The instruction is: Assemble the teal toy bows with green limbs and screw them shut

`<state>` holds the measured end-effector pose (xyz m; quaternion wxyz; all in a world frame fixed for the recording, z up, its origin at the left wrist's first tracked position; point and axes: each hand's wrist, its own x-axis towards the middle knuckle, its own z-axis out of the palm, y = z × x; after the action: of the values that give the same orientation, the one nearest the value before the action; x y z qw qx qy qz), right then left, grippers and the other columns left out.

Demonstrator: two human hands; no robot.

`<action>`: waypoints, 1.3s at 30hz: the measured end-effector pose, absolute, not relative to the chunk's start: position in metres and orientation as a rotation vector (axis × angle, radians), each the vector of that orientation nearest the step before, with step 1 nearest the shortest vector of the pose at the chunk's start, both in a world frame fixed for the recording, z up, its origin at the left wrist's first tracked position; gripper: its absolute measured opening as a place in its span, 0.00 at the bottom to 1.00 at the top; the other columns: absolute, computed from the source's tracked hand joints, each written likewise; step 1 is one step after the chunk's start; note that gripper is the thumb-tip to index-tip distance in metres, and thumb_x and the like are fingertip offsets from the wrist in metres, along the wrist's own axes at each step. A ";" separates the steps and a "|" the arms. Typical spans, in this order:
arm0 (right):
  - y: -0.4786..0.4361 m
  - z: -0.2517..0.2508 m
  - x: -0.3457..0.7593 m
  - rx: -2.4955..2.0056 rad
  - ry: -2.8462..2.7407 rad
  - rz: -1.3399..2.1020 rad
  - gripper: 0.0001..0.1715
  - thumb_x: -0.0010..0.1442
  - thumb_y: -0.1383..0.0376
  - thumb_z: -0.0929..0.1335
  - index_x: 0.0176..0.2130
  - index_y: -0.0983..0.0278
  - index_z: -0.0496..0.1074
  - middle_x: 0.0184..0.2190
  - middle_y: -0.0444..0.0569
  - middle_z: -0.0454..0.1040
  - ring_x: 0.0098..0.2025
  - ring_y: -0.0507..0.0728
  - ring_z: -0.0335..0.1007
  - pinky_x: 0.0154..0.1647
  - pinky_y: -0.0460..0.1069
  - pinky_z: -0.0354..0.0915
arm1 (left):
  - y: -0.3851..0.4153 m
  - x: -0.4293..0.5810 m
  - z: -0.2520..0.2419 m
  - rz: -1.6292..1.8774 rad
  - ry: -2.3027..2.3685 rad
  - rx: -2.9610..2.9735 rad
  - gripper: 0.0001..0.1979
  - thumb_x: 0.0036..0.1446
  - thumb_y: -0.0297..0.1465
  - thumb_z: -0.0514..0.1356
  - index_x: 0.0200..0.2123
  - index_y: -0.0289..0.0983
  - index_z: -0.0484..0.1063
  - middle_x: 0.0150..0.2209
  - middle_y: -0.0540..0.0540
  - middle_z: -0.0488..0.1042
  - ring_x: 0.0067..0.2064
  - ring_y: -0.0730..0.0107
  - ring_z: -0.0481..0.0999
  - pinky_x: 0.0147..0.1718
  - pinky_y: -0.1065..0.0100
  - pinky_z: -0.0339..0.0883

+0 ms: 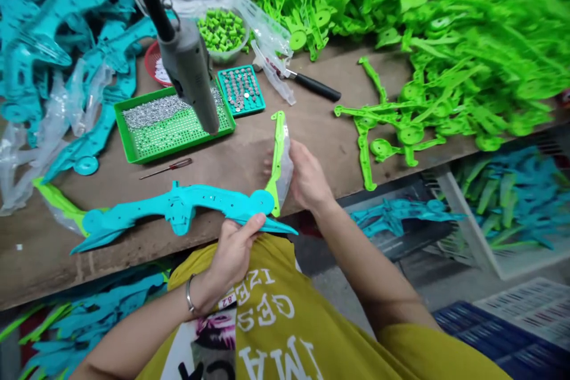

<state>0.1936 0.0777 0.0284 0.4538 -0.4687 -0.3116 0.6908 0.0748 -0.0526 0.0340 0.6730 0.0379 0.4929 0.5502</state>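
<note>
One bow-shaped turquoise moulded plastic piece (178, 208) is held level above the front edge of the worktop (40, 252), its lower right limb gripped by the closed left hand (231, 255). That forearm is brought in from the lower left, with one metal bangle (190, 294) at the wrist. One green moulded plastic piece (278, 154) is held upright in the right hand (308, 177), which is closed around it and a clear plastic bag (285, 171); its lower end sits just beside the turquoise disc. Beyond the hands, two trays are set on the worktop: a green tray of small metal parts (173, 124) and a teal tray of round metal studs (240, 90). One small screwdriver (167, 168) and one black-handled knife (316, 86) lie nearby, and a grey power tool (189, 80) hangs above. Heaps of turquoise pieces (53, 29) and green pieces (445, 29) lie to either side.
</note>
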 end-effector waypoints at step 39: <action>0.064 0.008 0.194 -0.708 -2.582 0.498 0.20 0.61 0.64 0.68 0.54 0.58 0.71 0.54 0.54 0.75 0.61 0.66 0.66 0.59 0.65 0.65 | -0.055 -0.137 0.028 0.092 2.148 2.373 0.24 0.66 0.44 0.52 0.54 0.34 0.70 0.38 0.36 0.78 0.42 0.52 0.77 0.52 0.51 0.62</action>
<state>0.1938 0.0635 0.0077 0.2079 -0.2542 -0.9274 0.1789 -0.1367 -0.0553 0.0283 -0.0302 0.7408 0.6705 0.0287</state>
